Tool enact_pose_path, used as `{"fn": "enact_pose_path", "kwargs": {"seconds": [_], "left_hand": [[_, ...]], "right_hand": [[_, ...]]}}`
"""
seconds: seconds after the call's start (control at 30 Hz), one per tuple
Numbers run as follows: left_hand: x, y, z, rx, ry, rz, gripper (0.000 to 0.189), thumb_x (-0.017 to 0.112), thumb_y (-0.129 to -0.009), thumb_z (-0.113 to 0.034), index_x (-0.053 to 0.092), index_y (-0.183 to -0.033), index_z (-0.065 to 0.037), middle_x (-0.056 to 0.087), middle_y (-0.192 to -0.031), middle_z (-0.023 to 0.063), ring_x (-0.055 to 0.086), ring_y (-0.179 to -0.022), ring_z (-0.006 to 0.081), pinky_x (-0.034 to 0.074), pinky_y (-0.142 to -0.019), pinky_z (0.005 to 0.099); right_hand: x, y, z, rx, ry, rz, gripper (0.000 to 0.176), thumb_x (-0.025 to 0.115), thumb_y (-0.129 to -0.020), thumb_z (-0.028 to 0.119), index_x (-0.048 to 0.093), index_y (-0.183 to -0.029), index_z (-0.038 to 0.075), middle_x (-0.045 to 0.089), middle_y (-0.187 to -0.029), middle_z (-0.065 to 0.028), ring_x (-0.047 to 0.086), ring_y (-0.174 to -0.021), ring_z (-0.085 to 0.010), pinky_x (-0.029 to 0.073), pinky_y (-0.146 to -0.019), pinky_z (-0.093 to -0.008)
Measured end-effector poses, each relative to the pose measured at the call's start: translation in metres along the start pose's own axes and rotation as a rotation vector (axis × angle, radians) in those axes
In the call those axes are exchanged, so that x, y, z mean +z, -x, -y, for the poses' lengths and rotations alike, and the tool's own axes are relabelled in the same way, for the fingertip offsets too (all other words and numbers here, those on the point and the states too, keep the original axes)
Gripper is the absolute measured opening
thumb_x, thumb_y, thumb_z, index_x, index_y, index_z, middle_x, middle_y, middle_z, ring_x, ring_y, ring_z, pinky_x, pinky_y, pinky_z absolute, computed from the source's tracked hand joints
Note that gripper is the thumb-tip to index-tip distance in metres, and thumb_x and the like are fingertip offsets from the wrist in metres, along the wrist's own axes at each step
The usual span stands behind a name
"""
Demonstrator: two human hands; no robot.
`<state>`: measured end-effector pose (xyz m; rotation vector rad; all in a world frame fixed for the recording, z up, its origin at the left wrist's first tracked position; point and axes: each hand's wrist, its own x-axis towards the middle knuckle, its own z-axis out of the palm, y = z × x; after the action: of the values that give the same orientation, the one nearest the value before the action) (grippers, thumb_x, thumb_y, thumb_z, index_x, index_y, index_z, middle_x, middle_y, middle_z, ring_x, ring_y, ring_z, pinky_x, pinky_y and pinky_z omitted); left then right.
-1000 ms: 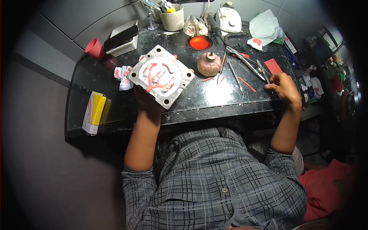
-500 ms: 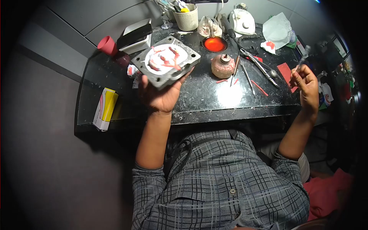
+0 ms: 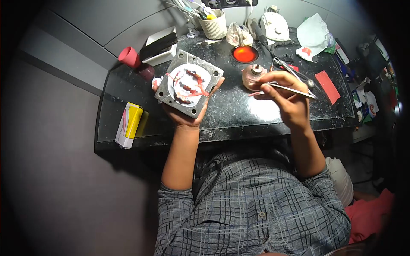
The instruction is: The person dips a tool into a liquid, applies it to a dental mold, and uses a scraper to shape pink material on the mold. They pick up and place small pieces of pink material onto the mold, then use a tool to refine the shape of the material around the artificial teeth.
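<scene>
The dark, speckled surface (image 3: 226, 104) lies below a square metal dental flask (image 3: 207, 66), held up at the left with its white plaster (image 3: 174, 87) and red wax (image 3: 203, 92) facing upward. The left hand (image 3: 187, 119) cups the flask from beneath, digits against its sides. The right hand (image 3: 290, 100), partly in front of the round burner (image 3: 248, 79), pinches a slim metal instrument (image 3: 297, 91) between thumb and fingers.

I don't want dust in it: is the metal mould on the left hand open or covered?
Open: no lid sits on the metal mould; white filling and red strips show.
</scene>
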<state>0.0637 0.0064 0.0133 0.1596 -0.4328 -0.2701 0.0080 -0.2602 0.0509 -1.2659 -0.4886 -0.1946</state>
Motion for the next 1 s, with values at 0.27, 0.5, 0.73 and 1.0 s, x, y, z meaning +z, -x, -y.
{"fn": "enact_pose_path", "kwargs": {"seconds": [0.27, 0.5, 0.73, 1.0], "left_hand": [[0.010, 0.006, 0.004, -0.098, 0.001, -0.058, 0.108, 0.060, -0.093, -0.068, 0.021, -0.167, 0.000, 0.008, -0.173, 0.0343, -0.007, -0.157, 0.0618, -0.003, -0.117, 0.0858], [0.011, 0.009, 0.009, -0.159, -0.092, -0.021, 0.123, 0.052, -0.087, -0.088, 0.021, -0.166, 0.001, 0.016, -0.168, 0.0402, 0.021, -0.155, 0.0592, 0.027, -0.115, 0.0824], [-0.008, 0.011, 0.017, -0.010, -0.007, 0.091, 0.121, 0.059, -0.083, -0.089, 0.026, -0.168, -0.008, 0.038, -0.166, 0.0193, 0.045, -0.149, 0.0388, 0.040, -0.122, 0.0572], [-0.012, 0.014, 0.020, 0.108, -0.596, -0.075, 0.121, 0.056, -0.078, -0.094, 0.025, -0.169, -0.020, 0.035, -0.168, 0.0233, 0.040, -0.146, 0.0554, 0.035, -0.120, 0.0703]], "right_hand": [[0.034, -0.010, -0.008, -0.079, 0.119, -0.015, 0.017, 0.070, -0.103, 0.002, 0.068, -0.117, -0.007, 0.078, -0.109, -0.0137, 0.075, -0.106, -0.0160, 0.062, -0.088, -0.0289], [0.038, -0.009, -0.012, -0.190, 0.235, 0.024, 0.016, 0.070, -0.101, -0.001, 0.070, -0.115, -0.008, 0.078, -0.105, -0.0149, 0.081, -0.091, -0.0240, 0.063, -0.081, -0.0294], [0.042, -0.010, -0.013, -0.373, 0.548, -0.034, 0.014, 0.077, -0.092, -0.003, 0.075, -0.105, -0.003, 0.078, -0.105, -0.0144, 0.078, -0.100, -0.0214, 0.063, -0.086, -0.0311], [0.051, -0.006, -0.029, -0.520, 0.582, -0.059, 0.020, 0.079, -0.089, -0.004, 0.072, -0.107, -0.001, 0.078, -0.105, -0.0161, 0.078, -0.097, -0.0276, 0.062, -0.083, -0.0348]]}}
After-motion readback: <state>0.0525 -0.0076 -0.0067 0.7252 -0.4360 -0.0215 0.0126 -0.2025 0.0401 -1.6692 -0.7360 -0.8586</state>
